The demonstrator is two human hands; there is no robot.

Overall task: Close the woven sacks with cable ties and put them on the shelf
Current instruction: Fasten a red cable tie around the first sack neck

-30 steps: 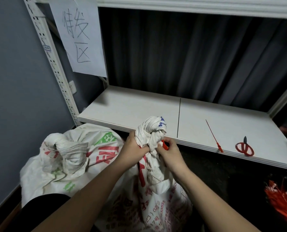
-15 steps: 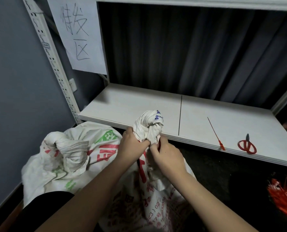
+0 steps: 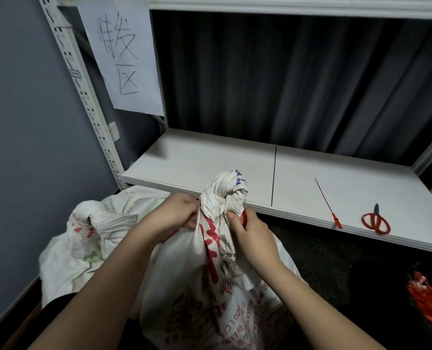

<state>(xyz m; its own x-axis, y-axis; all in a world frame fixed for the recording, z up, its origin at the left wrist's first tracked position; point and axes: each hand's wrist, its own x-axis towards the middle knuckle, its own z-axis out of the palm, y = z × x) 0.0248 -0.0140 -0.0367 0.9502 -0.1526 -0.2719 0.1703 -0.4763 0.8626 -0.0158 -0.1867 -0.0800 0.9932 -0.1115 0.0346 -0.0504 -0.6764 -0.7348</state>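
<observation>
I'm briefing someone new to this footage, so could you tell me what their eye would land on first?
First, the two hands at the centre: the left hand and the right hand grip the bunched neck of a white woven sack with red print, just in front of the shelf. Next, the red-handled scissors and a loose red cable tie lying at the shelf's right front edge.
</observation>
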